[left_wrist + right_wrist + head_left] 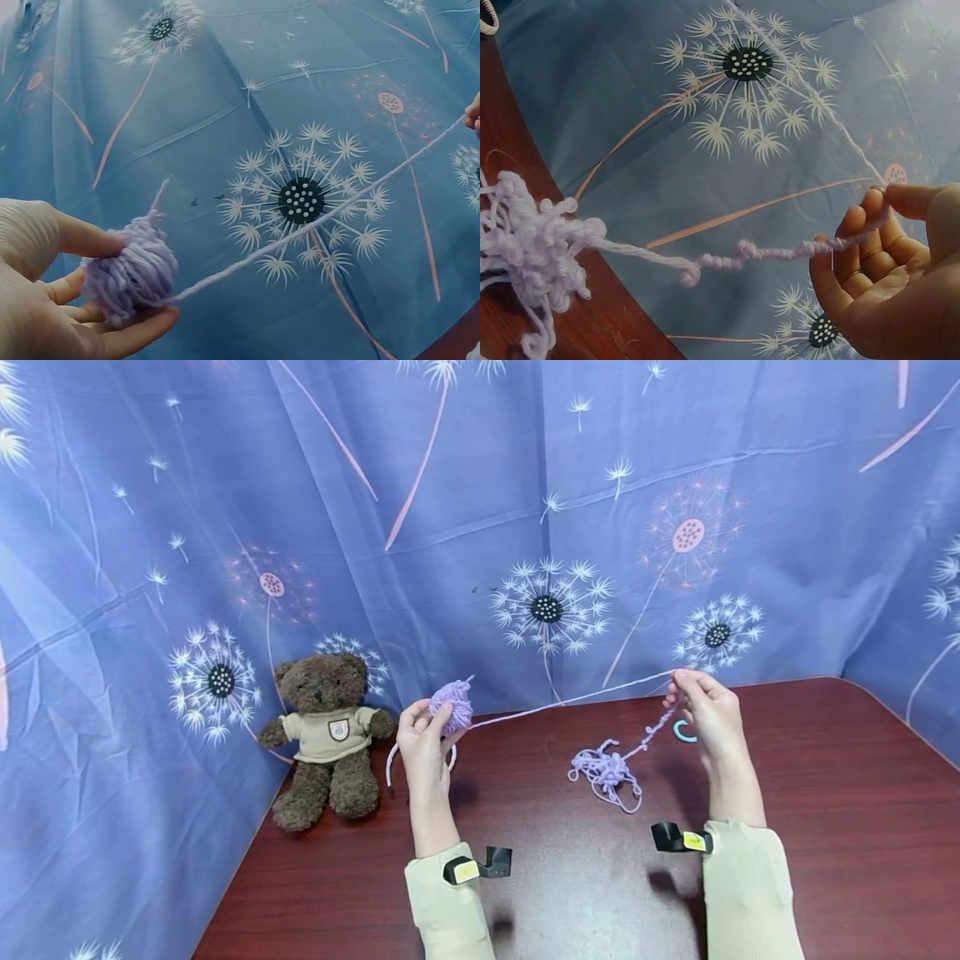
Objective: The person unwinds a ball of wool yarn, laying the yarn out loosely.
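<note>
The left hand [423,745] grips a ball of yarn [452,712]; the right hand [711,703] pinches its strand [570,700], seemingly to hold it taut, clear of the tangle [603,770] on the table [555,877] below the hands.

Blue dandelion-print curtain [457,602] behind a dark red wood-grain table [570,877].

At the left I see the teddy bear [322,739] on the counter [540,877] before the curtain [450,593], and to its right a cord loop [389,768] partly behind the left hand [422,743], where the yarn ball [459,700] is. From this ball a strand [570,700] goes over the counter to the right hand [712,706]. Nearer to that hand, a yarn heap [606,767] lies on the counter, and a ring [677,732] is partly behind the hand.
</note>
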`<action>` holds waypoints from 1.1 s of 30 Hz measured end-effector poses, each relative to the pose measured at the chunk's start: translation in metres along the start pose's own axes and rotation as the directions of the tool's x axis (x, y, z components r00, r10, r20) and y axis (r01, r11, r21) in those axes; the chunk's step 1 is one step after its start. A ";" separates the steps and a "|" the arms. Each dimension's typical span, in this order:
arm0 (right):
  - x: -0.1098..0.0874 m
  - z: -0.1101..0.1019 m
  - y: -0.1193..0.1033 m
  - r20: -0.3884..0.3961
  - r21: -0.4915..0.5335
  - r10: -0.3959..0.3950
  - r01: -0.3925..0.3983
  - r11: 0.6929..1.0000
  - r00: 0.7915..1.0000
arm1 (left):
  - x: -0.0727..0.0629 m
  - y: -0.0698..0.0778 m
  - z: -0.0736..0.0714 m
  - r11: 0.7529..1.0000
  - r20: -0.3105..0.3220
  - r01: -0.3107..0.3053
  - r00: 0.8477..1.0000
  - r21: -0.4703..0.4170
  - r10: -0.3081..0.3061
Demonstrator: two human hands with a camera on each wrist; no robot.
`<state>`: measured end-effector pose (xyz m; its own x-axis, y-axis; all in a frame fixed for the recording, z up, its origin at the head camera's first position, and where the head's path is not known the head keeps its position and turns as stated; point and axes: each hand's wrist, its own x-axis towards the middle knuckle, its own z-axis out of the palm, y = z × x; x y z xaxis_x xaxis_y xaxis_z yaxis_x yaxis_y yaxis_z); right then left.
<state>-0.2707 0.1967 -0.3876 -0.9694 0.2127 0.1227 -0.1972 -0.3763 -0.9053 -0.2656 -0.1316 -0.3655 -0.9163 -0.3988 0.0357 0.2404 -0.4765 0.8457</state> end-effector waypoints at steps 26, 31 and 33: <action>-0.033 0.123 0.057 0.545 -0.521 0.141 0.202 0.829 0.826 | -0.019 -0.017 0.035 0.997 0.178 0.043 0.983 0.064 -0.054; -0.035 0.124 0.056 0.533 -0.526 0.104 0.233 0.818 0.840 | -0.021 -0.018 0.038 0.996 0.191 0.048 0.980 0.078 -0.062; -0.034 0.122 0.055 0.522 -0.536 0.096 0.239 0.810 0.847 | -0.021 -0.018 0.039 0.996 0.196 0.053 0.978 0.077 -0.067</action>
<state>-0.2661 0.0586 -0.3919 -0.9167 -0.3270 0.2294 -0.3125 0.2294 -0.9218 -0.2627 -0.0841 -0.3608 -0.9754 -0.2045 0.0828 0.1663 -0.4348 0.8850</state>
